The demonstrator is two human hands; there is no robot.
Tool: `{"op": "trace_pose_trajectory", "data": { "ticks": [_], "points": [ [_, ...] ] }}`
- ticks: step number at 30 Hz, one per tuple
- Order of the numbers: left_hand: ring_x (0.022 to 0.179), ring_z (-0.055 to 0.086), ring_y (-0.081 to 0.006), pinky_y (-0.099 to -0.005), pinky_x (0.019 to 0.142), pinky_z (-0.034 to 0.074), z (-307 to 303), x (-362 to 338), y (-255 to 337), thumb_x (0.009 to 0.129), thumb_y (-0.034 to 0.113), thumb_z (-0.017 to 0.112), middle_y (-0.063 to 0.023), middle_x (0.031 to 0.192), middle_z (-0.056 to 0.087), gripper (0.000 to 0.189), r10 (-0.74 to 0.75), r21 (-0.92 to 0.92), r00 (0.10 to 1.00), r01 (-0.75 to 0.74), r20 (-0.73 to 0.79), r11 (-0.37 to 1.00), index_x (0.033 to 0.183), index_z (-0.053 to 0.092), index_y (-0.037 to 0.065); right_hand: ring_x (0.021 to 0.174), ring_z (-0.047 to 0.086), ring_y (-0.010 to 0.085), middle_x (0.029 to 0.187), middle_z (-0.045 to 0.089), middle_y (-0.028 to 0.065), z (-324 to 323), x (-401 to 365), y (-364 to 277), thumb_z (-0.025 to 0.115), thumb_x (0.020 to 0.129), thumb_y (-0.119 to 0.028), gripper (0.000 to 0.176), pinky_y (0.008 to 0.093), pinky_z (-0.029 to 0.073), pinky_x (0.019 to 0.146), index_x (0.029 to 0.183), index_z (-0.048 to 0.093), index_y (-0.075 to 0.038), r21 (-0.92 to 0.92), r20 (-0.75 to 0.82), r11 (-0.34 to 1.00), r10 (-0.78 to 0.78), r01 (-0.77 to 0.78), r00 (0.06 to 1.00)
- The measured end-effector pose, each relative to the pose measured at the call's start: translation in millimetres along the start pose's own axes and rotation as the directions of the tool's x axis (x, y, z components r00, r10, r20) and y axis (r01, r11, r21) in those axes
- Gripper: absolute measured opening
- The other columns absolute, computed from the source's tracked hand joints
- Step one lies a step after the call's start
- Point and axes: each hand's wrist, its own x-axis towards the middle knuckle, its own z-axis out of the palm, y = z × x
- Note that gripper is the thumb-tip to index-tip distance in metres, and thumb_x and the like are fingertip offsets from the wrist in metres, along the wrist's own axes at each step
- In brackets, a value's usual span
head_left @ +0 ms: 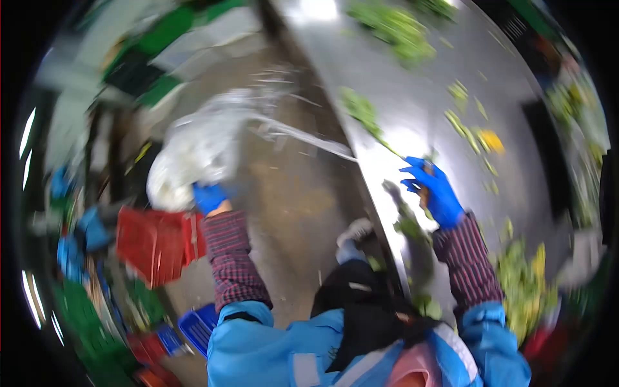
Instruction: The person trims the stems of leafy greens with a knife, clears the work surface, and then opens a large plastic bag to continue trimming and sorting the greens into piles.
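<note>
My left hand (209, 197), in a blue glove, is closed at the lower edge of a clear plastic bag (200, 145) with whitish contents. The bag hangs out to the left of the table, and a thin strip of plastic trails from it to the table edge. Over the metal table (412, 122), my right hand (440, 192), also gloved in blue, has its fingers curled round something brownish, partly hidden and too blurred to name. Close to its fingertips ends the stem of a leafy green sprig (362, 113).
A heap of leafy greens (396, 29) lies at the table's far end, and yellowish leaves (525, 284) are piled at the lower right. Loose scraps (459, 126) are scattered between. Red crates (151, 242) stand at left, with a blue basket (200, 327) below them.
</note>
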Motion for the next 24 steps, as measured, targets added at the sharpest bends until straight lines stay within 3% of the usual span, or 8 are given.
{"op": "trace_pose_trajectory", "data": {
  "ticks": [1,4,6,8,12,16,20,24],
  "points": [
    [0.103,0.052,-0.0229,-0.0335,0.097,0.038,-26.7,-9.2,-16.3,0.091,0.011,0.040,-0.0128,0.116,0.054,0.032,0.186,0.659,0.961,-0.274,0.203,0.700,0.119,0.048,-0.001,0.099,0.056,0.0182,0.107,0.057,0.0084,-2.9,-7.9,11.8,0.053,0.088,-0.017,0.035,0.0306,0.044,0.086,0.118,0.047,-0.001,0.061,0.001,0.998,0.007,-0.007,1.000],
    [0.099,0.055,-0.0219,-0.0340,0.093,0.042,-35.3,-60.7,-85.7,0.087,0.006,0.046,-0.0129,0.114,0.056,0.031,-0.160,0.674,0.975,0.016,0.152,0.739,0.117,0.050,-0.002,0.096,0.059,0.0209,0.102,0.060,0.0131,-2.4,-44.2,54.4,0.057,0.086,-0.016,0.039,0.0299,0.046,0.086,0.118,0.044,0.003,0.205,-0.039,0.978,0.059,-0.049,0.998],
    [0.093,0.057,-0.0212,-0.0316,0.085,0.046,0.7,-148.9,-164.6,0.086,0.007,0.049,-0.0119,0.107,0.059,0.031,-0.686,-0.067,0.727,0.683,-0.026,0.727,0.115,0.053,-0.002,0.091,0.060,0.0184,0.097,0.062,0.0124,-20.3,-63.8,81.5,0.056,0.086,-0.013,0.035,0.0279,0.049,0.079,0.116,0.047,0.004,0.185,-0.222,0.977,0.146,-0.105,0.964],
    [0.093,0.057,-0.0210,-0.0314,0.084,0.046,15.2,-273.9,-211.7,0.086,0.008,0.050,-0.0117,0.106,0.060,0.031,-0.849,0.254,0.479,0.812,0.223,0.525,0.115,0.054,-0.002,0.085,0.061,0.0151,0.096,0.062,0.0110,-37.9,-96.9,92.5,0.059,0.085,-0.009,0.031,0.0238,0.051,0.074,0.112,0.052,0.003,0.233,-0.245,0.966,0.166,-0.108,0.955],
    [0.091,0.058,-0.0205,-0.0308,0.081,0.047,-22.5,-390.6,-204.8,0.086,0.010,0.051,-0.0112,0.104,0.060,0.031,-0.793,0.738,-0.104,-0.308,0.600,0.600,0.114,0.055,-0.001,0.089,0.060,0.0158,0.099,0.060,0.0103,-65.6,-170.9,120.3,0.059,0.086,-0.010,0.027,0.0250,0.051,0.080,0.109,0.054,0.002,0.281,-0.439,0.960,0.133,-0.005,0.888],
    [0.090,0.058,-0.0201,-0.0302,0.079,0.048,2.5,-302.3,-80.3,0.086,0.012,0.053,-0.0107,0.102,0.061,0.030,-0.504,0.465,-0.701,-0.271,0.505,0.843,0.113,0.057,-0.001,0.094,0.059,0.0169,0.105,0.058,0.0127,-64.2,-232.5,157.7,0.059,0.086,-0.013,0.034,0.0286,0.048,0.088,0.114,0.050,0.005,0.299,-0.541,0.943,0.044,0.144,0.840],
    [0.111,0.049,-0.0174,-0.0320,0.093,0.038,160.8,-288.8,19.8,0.091,0.026,0.045,-0.0130,0.129,0.047,0.039,-0.776,0.856,-0.604,-0.294,0.178,0.425,0.123,0.049,0.005,0.095,0.056,0.0118,0.113,0.057,0.0043,-45.3,-265.6,221.3,0.057,0.088,-0.021,0.041,0.0255,0.047,0.077,0.125,0.048,-0.008,0.440,-0.403,0.888,0.062,0.134,0.913],
    [0.122,0.037,-0.0191,-0.0338,0.100,0.029,270.1,-362.6,-61.9,0.092,0.032,0.043,-0.0104,0.137,0.034,0.056,-0.710,0.710,-0.087,-0.037,0.698,0.703,0.140,0.026,0.009,0.114,0.048,0.0196,0.132,0.044,0.0059,-38.5,-263.3,262.5,0.053,0.090,-0.026,0.053,0.0373,0.042,0.089,0.137,0.032,-0.013,0.765,-0.314,0.606,0.053,0.219,0.948]
  ]
}}
